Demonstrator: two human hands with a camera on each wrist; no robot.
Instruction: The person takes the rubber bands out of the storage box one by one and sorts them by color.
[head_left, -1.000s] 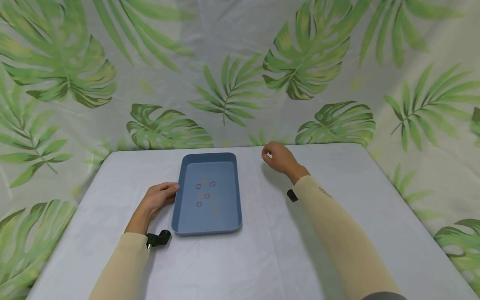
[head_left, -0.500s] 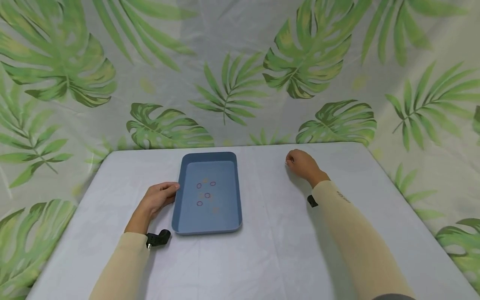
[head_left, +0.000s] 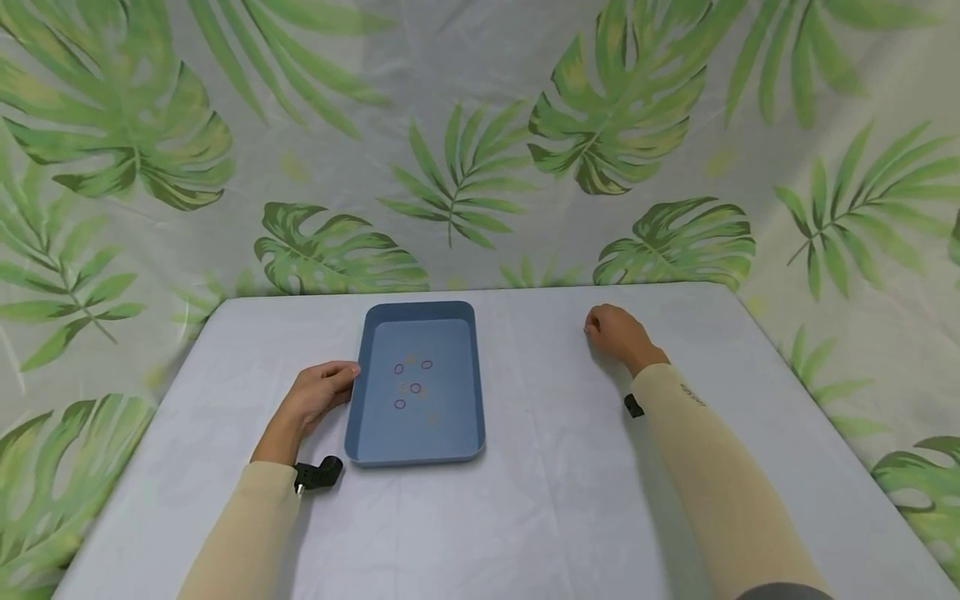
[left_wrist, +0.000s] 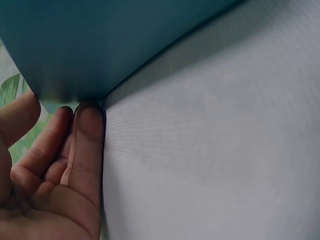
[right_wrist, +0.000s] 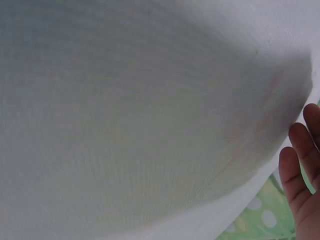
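The blue rectangular tray (head_left: 453, 417) lies flat on the white tablecloth (head_left: 517, 533), left of centre before me. It looks like stiff plastic — light, I'd judge, and likely to slide on the cloth — so I'd lift it level by opposite rims. On its floor lie thin magenta rings (head_left: 416, 384) and some fainter yellow ones (head_left: 410, 359). They seem nearly weightless, perhaps elastic; I'd nip one by its edge with my fingertips, since so fine a loop could skid.

My left hand (head_left: 322, 392) rests against the tray's left side, thumb at the rim and relaxed fingers along the outer wall, not clasping it. My right hand (head_left: 618, 333) is well apart from the tray, near the table's far edge, fingers bent — whether they pinch anything, I can't tell. Beyond hangs a leaf-print backdrop (head_left: 453, 196).
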